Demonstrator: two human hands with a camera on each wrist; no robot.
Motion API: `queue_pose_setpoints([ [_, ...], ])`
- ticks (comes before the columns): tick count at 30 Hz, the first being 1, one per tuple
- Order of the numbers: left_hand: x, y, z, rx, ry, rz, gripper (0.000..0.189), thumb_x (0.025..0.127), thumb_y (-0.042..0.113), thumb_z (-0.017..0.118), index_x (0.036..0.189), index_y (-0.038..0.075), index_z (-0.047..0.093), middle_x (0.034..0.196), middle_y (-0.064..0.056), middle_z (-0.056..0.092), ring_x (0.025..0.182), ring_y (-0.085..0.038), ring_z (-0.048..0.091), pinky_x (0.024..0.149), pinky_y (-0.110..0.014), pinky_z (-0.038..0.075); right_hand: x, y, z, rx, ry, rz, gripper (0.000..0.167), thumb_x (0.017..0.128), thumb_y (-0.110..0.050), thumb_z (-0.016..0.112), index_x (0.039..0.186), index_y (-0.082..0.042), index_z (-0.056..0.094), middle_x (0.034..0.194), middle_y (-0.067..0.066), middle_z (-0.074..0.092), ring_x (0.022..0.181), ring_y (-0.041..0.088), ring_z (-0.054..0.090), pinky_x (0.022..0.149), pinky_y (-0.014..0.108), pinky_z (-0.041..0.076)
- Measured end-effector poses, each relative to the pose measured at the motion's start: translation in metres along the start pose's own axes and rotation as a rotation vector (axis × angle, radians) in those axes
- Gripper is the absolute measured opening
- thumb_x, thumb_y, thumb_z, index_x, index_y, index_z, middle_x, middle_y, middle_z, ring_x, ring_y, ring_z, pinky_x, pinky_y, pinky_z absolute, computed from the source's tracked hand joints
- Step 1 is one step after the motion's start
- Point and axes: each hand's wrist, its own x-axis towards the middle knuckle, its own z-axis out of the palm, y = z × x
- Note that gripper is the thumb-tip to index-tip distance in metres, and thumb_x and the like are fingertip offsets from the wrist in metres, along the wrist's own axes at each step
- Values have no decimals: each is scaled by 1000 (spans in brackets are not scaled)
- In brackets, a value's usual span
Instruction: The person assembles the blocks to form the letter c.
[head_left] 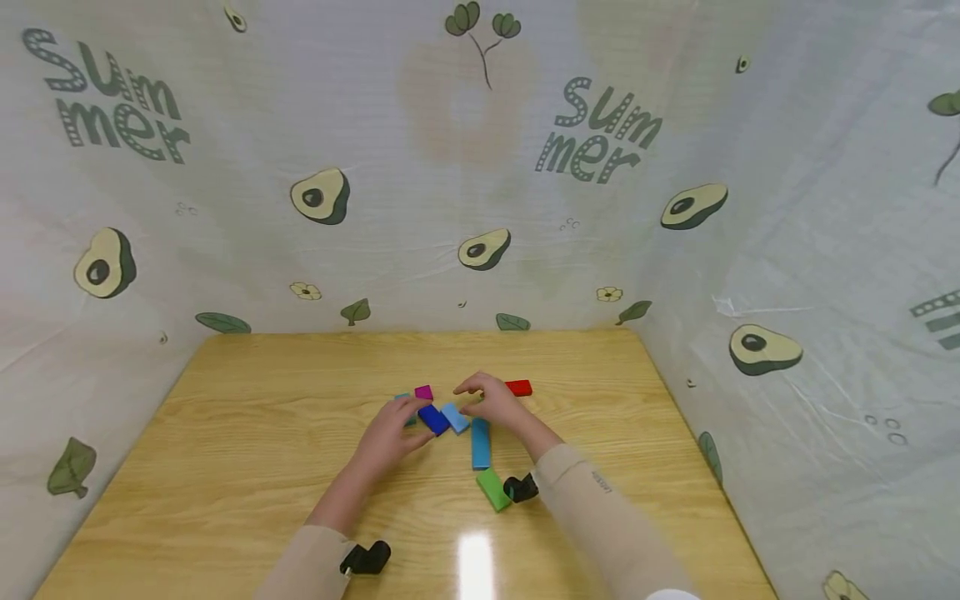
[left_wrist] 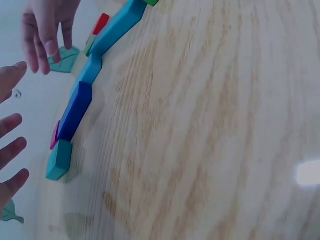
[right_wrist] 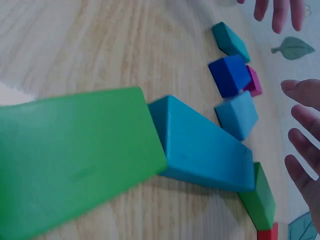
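Observation:
My left hand (head_left: pixel 386 433) hovers with spread, loosely bent fingers around the dark blue block (head_left: pixel 433 419), holding nothing. In the left wrist view its fingers (left_wrist: pixel 11 150) are apart from the blocks. A teal block (head_left: pixel 405 398) is partly covered by that hand, and a magenta block (head_left: pixel 423 392) lies just behind the dark blue one. My right hand (head_left: pixel 495 402) hangs with parted fingers beside the light blue block (head_left: pixel 454 418). Behind it lies a green block (right_wrist: pixel 257 200), mostly hidden in the head view, next to a red block (head_left: pixel 519 387).
A longer blue block (head_left: pixel 481 444) and a bright green block (head_left: pixel 492 489) continue the crooked line of blocks toward the front, near the right sleeve. The wooden table (head_left: pixel 262 417) is bordered by a white printed cloth (head_left: pixel 405 275) at the back and sides.

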Motion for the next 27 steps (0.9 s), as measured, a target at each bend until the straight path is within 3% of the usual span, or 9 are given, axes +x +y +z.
queue_pose_setpoints([
  [6, -11, -5, -7, -22, -1, -11, 55, 86, 28, 77, 135, 11, 59, 131, -10, 56, 124, -35, 49, 102, -54, 41, 1, -6, 17, 2, -43, -1, 31, 85, -6, 75, 116, -5, 70, 113, 3, 61, 106, 25, 54, 92, 42, 48],
  [13, -25, -16, -11, -19, 37, -25, 55, 84, 26, 78, 133, 11, 59, 131, -11, 56, 123, -35, 50, 102, -54, 41, 5, -13, 34, -28, -88, 3, 31, 84, -13, 78, 114, -9, 72, 110, 6, 63, 99, 22, 56, 81, 32, 50],
  [22, -33, -23, -14, -33, 39, -63, 55, 85, 26, 78, 134, 10, 59, 132, -12, 56, 125, -34, 49, 105, -52, 39, 12, -12, 47, -58, -71, 75, 31, 81, -16, 81, 111, -12, 73, 110, 2, 62, 99, 19, 56, 90, 36, 50],
  [27, -36, -25, -15, -54, 47, -81, 54, 85, 25, 78, 134, 10, 59, 132, -12, 55, 125, -35, 48, 104, -53, 39, 15, -12, 53, -140, -67, 67, 34, 80, -20, 83, 112, -14, 74, 110, 3, 62, 99, 19, 57, 88, 35, 50],
])
